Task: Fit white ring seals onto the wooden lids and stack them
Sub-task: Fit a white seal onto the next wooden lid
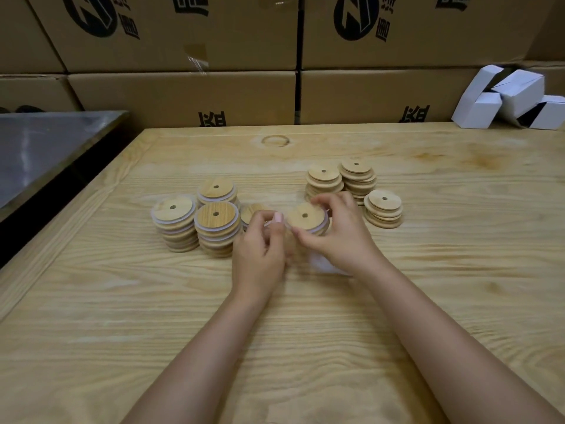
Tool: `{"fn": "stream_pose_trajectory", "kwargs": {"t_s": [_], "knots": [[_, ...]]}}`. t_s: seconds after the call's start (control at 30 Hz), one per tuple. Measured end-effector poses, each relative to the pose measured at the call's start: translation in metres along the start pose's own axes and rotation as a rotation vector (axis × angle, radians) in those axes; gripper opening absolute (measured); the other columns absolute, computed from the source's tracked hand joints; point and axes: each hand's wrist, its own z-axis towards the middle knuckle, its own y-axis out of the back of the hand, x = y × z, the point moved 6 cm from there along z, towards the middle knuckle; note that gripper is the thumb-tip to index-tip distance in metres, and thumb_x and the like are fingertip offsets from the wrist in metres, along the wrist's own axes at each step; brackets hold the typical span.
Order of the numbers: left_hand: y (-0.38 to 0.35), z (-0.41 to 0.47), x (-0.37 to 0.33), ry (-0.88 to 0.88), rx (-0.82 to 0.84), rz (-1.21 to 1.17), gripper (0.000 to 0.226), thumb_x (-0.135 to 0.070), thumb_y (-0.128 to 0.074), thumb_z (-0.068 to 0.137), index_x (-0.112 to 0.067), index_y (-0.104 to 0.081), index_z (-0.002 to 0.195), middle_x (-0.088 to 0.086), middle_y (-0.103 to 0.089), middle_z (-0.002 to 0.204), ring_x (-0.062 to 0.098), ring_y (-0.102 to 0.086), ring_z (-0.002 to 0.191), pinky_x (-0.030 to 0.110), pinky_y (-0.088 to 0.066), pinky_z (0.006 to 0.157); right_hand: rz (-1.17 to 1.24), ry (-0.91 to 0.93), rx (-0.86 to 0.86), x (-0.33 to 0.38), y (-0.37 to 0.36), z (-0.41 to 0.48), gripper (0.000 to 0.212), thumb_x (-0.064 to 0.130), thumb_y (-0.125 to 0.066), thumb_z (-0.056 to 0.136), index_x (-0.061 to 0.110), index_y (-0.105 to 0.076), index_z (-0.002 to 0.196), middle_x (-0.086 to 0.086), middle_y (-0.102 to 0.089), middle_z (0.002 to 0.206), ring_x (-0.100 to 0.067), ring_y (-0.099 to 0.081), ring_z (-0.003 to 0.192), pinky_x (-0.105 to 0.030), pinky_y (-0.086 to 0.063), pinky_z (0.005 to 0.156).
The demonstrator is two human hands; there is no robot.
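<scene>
My right hand (339, 237) grips a round wooden lid (305, 217) with a centre hole; a white ring seal shows around its lower edge. My left hand (260, 249) is just left of it, fingers curled, pinching the seal's edge near the lid. Stacks of lids with white seals (180, 223) (217, 226) (217, 191) stand at the left, and a fourth, lower one (252, 211) is partly hidden behind my left hand. Stacks of bare lids (324, 180) (357, 175) (383, 209) stand at the right. A whitish heap (327, 264), blurred, lies under my right wrist.
The work goes on at a pale wooden table (275, 316). Brown cardboard boxes (183, 96) wall off the back. Small white cartons (507, 99) lie at the back right corner. A grey metal surface (46, 148) adjoins the table on the left.
</scene>
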Motion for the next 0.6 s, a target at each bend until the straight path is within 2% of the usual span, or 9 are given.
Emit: {"fn": "stream_pose_trajectory", "kwargs": {"t_s": [0.07,0.1,0.17,0.23,0.33,0.47,0.6], "knots": [[0.005,-0.006,-0.012,-0.234,-0.075,0.301,0.038,-0.04,-0.037,0.092,-0.011,-0.058,0.078,0.003,-0.053,0.05,0.028,-0.054,0.047,0.033,-0.039,0.046,0.004,-0.019,0.035,-0.001,-0.006,0.015,0.063,0.038,-0.077,0.068,0.015,-0.053,0.121,0.004,-0.039,0.113,-0.013,-0.041,0.117,-0.013,-0.027,0.093],[0.004,-0.008,-0.017,-0.297,-0.083,0.363,0.04,-0.038,-0.036,0.09,-0.009,-0.058,0.073,0.006,-0.051,0.048,0.031,-0.051,0.046,0.032,-0.036,0.045,0.005,-0.021,0.065,-0.001,-0.013,0.021,0.063,0.037,-0.077,0.069,0.015,-0.052,0.123,0.003,-0.039,0.115,-0.014,-0.041,0.119,-0.014,-0.028,0.096],[0.0,-0.009,-0.02,-0.34,-0.05,0.451,0.04,-0.034,-0.037,0.087,-0.007,-0.06,0.067,0.009,-0.051,0.046,0.033,-0.049,0.044,0.029,-0.031,0.045,0.018,-0.023,0.117,0.0,-0.029,0.033,0.063,0.037,-0.077,0.071,0.014,-0.052,0.125,0.001,-0.039,0.117,-0.017,-0.04,0.122,-0.02,-0.029,0.102],[-0.004,-0.007,-0.016,-0.28,0.006,0.506,0.039,-0.033,-0.038,0.084,-0.008,-0.057,0.062,0.011,-0.053,0.047,0.035,-0.051,0.047,0.03,-0.03,0.048,0.039,-0.026,0.145,0.002,-0.046,0.042,0.063,0.037,-0.077,0.073,0.013,-0.052,0.126,-0.001,-0.041,0.117,-0.016,-0.04,0.122,-0.019,-0.029,0.1],[0.001,-0.004,-0.008,-0.176,-0.005,0.417,0.029,-0.028,-0.043,0.08,-0.014,-0.044,0.055,0.015,-0.052,0.047,0.037,-0.05,0.051,0.034,-0.03,0.05,0.057,-0.044,0.177,0.002,-0.066,0.052,0.064,0.037,-0.076,0.074,0.012,-0.052,0.128,-0.002,-0.042,0.12,-0.014,-0.043,0.12,-0.009,-0.026,0.09],[0.005,-0.003,-0.011,-0.205,-0.042,0.327,0.032,-0.036,-0.035,0.079,-0.018,-0.033,0.052,-0.005,-0.03,0.04,0.024,-0.035,0.043,0.037,-0.031,0.047,0.074,-0.074,0.206,0.002,-0.08,0.057,0.069,0.033,-0.078,0.073,0.012,-0.047,0.132,-0.004,-0.042,0.125,-0.015,-0.044,0.12,-0.018,-0.031,0.098],[0.006,-0.002,-0.009,-0.198,-0.05,0.281,0.032,-0.036,-0.033,0.077,-0.017,-0.03,0.052,-0.011,-0.024,0.042,0.016,-0.028,0.044,0.038,-0.03,0.046,0.148,-0.067,0.22,0.004,-0.083,0.057,0.074,0.027,-0.081,0.07,0.015,-0.045,0.134,-0.003,-0.041,0.125,-0.015,-0.049,0.114,-0.018,-0.036,0.094]]}}
